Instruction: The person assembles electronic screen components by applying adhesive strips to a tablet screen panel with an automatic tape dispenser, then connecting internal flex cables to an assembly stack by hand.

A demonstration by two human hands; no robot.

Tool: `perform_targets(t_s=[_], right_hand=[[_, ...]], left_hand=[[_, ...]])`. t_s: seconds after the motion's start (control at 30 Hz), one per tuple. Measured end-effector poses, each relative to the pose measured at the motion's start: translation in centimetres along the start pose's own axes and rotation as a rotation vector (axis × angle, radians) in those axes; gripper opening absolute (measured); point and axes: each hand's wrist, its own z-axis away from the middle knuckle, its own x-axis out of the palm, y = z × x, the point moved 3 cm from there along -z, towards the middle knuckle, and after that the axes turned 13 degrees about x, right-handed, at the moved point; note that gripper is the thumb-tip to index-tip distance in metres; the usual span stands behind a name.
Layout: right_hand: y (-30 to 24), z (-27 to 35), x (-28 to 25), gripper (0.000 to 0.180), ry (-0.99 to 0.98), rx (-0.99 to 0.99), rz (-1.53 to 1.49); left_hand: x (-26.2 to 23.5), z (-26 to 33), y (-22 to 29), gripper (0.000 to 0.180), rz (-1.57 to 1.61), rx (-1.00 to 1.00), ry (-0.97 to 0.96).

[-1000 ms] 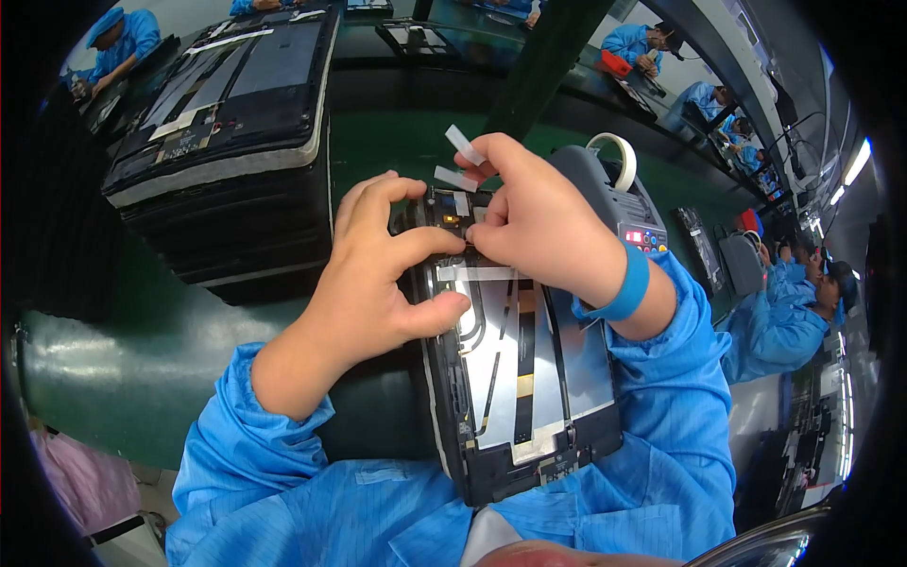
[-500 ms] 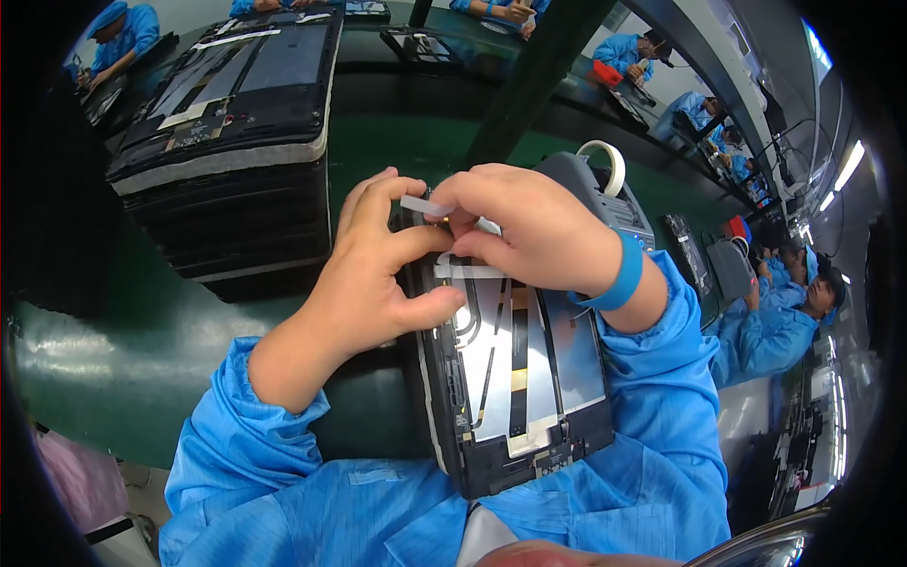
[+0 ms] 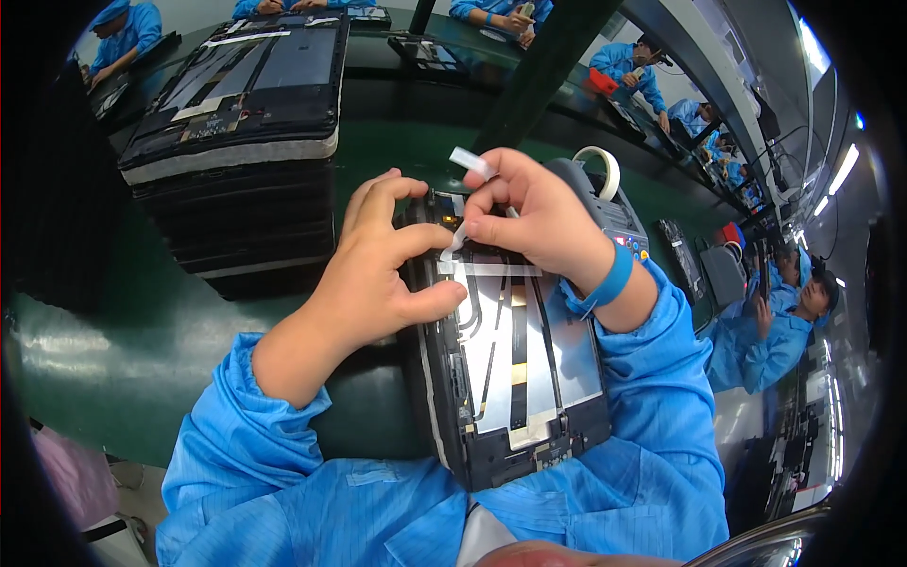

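In front of me lies an opened tablet-like device (image 3: pixel 583 369), black-framed with a shiny silver plate and dark flat cables, apparently on top of a stack. A strip of whitish tape (image 3: pixel 501 270) runs across its upper part. My left hand (image 3: pixel 364 269) rests at the left edge with fingers and thumb apart, its index fingertip by a curled piece of tape (image 3: pixel 456 244). My right hand (image 3: pixel 543 222), wearing a blue wristband (image 3: pixel 614 281), pinches that curled piece over the device's top end. Another short white strip (image 3: pixel 470 163) sticks out from its raised index finger.
A tall stack of similar devices (image 3: pixel 151 175) with pale foam edging stands at the left on the green table (image 3: pixel 123 378). A grey tape dispenser (image 3: pixel 590 194) with a white tape roll (image 3: pixel 612 175) is beyond my right hand. Co-workers in blue sit along the benches.
My right hand has lifted slightly up and to the right, and the curled tape beneath it now shows. The strip at its index finger has risen. My left hand stays nearly where it was.
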Motion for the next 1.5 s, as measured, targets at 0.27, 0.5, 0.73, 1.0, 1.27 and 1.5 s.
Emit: perform_targets(t_s=[0.27,0.5,0.73,1.0,1.27,1.5], right_hand=[[-2.0,-0.5,-1.4,0.039,0.032,0.109,0.338],[-2.8,-1.5,-0.3,0.039,0.085,0.166,0.504],[-3.1,-2.4,-0.5,0.037,0.061,0.135,0.666],[-2.5,-2.9,-1.7,0.035,-0.038,0.139,0.547],[-2.7,-2.7,-1.0,0.035,-0.021,0.164,0.572],[-3.2,-2.4,-0.2,0.035,0.087,0.143,0.692]], left_hand=[[-0.1,-0.2,0.0,0.035,-0.011,0.003,-0.028],[-0.1,0.2,0.1,0.034,0.01,0.009,-0.017],[0.1,0.0,-0.1,0.034,0.021,0.004,-0.036],[0.1,0.0,-0.2,0.034,0.024,-0.004,-0.04],[0.1,0.0,-0.2,0.033,0.035,-0.02,-0.047],[0.1,0.0,-0.2,0.033,0.033,-0.018,-0.055]])
